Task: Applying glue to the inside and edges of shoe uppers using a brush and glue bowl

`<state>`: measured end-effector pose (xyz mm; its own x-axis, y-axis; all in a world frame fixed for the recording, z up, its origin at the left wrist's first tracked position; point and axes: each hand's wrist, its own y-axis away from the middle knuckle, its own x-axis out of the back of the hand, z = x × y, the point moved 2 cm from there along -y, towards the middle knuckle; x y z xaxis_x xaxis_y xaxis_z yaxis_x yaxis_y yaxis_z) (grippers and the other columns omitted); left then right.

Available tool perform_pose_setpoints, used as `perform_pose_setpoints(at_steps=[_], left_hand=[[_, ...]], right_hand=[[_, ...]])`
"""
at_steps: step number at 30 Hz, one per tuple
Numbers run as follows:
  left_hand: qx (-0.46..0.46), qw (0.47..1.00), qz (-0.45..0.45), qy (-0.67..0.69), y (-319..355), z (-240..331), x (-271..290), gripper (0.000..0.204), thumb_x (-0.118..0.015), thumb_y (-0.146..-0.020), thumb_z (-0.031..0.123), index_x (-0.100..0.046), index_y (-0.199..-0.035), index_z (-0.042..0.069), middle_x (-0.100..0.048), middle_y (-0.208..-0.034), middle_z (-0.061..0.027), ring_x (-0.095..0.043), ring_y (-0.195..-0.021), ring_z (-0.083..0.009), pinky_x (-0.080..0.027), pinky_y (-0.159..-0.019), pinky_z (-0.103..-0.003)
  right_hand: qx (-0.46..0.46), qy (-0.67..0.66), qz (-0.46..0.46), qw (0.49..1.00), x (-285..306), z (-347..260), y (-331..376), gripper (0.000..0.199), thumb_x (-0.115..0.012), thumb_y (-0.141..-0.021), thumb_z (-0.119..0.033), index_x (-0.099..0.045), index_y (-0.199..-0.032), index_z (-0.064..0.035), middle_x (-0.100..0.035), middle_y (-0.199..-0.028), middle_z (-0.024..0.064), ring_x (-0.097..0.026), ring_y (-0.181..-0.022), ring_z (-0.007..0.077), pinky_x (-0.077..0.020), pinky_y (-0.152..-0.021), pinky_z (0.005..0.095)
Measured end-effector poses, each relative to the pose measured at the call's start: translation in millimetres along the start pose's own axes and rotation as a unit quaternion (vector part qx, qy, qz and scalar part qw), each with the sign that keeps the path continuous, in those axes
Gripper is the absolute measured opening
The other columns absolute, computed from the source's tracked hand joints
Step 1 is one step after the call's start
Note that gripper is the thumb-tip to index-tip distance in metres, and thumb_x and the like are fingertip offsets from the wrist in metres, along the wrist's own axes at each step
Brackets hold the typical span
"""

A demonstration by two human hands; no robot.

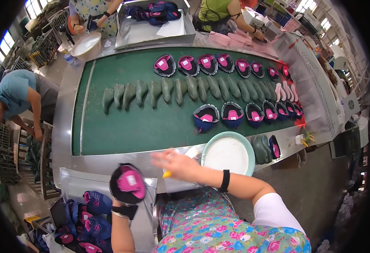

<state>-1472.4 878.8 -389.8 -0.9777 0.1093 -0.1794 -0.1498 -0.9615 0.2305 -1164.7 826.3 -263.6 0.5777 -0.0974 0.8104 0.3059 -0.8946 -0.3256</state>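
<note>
My left hand holds up a dark shoe upper with a pink insole, its opening facing me. My right hand is blurred and grips a small yellow-handled brush just left of a round teal basin of white glue. Beyond lies a green conveyor belt with a row of green shoe lasts across its middle. Dark uppers with pink insoles line the far side, and more uppers sit on the near side.
A metal tray of blue and pink uppers sits at my lower left. Across the belt are two people, a white basin and a tray of uppers. Another person bends at the left.
</note>
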Motion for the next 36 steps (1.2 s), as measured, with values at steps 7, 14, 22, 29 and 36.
perform_pose_setpoints(at_steps=[7, 14, 22, 29, 36], left_hand=[[0.163, 0.867, -0.334, 0.330, 49, 54, -110, 0.041, -0.043, -0.098, 0.024, -0.040, -0.135, 0.006, -0.052, -0.128, -0.0109, -0.053, -0.114, -0.0219, -0.046, -0.099, -0.038], [0.109, 0.968, -0.222, 0.034, 110, 46, -128, 0.062, -0.053, -0.087, -0.005, -0.027, -0.143, 0.004, -0.043, -0.137, -0.0098, -0.044, -0.125, -0.0183, -0.036, -0.104, -0.033], [-0.158, 0.956, -0.245, -0.033, 149, 50, -142, 0.079, -0.057, -0.086, 0.003, -0.009, -0.148, 0.007, -0.043, -0.137, -0.0147, -0.048, -0.121, -0.0240, -0.041, -0.100, -0.035], [0.118, 0.901, -0.403, -0.113, 180, 14, -133, 0.051, -0.058, -0.084, -0.001, -0.045, -0.133, 0.000, -0.052, -0.133, -0.0122, -0.052, -0.116, -0.0171, -0.040, -0.100, -0.030], [0.105, 0.924, -0.342, -0.133, 170, -28, -155, 0.054, -0.057, -0.087, 0.000, -0.038, -0.137, 0.002, -0.050, -0.132, -0.0101, -0.049, -0.120, -0.0174, -0.039, -0.103, -0.033]], right_hand=[[0.104, 0.047, -0.114, 0.987, 34, -63, 15, 0.014, -0.061, -0.073, -0.011, -0.060, -0.087, -0.0122, -0.057, -0.122, -0.0030, -0.050, -0.117, 0.0224, -0.0560, -0.070, 0.0285], [-0.042, -0.140, -0.072, 0.987, 61, -79, 50, 0.033, -0.068, -0.080, -0.023, -0.062, -0.111, -0.0114, -0.065, -0.096, 0.0109, -0.063, -0.089, 0.0291, -0.0529, -0.070, 0.0379], [-0.156, -0.325, -0.143, 0.922, 81, -76, 108, 0.031, -0.063, -0.088, -0.029, -0.064, -0.112, -0.0096, -0.064, -0.085, 0.0148, -0.062, -0.081, 0.0327, -0.0485, -0.075, 0.0373], [-0.426, 0.001, 0.131, 0.895, 77, 31, 238, 0.021, -0.067, -0.084, -0.026, -0.071, -0.089, -0.0052, -0.068, -0.083, 0.0133, -0.064, -0.076, 0.0300, -0.0496, -0.068, 0.0356], [-0.501, -0.082, 0.212, 0.835, 20, 68, 302, 0.020, -0.075, -0.073, -0.014, -0.071, -0.089, -0.0019, -0.068, -0.083, 0.0169, -0.067, -0.077, 0.0310, -0.0527, -0.073, 0.0346]])
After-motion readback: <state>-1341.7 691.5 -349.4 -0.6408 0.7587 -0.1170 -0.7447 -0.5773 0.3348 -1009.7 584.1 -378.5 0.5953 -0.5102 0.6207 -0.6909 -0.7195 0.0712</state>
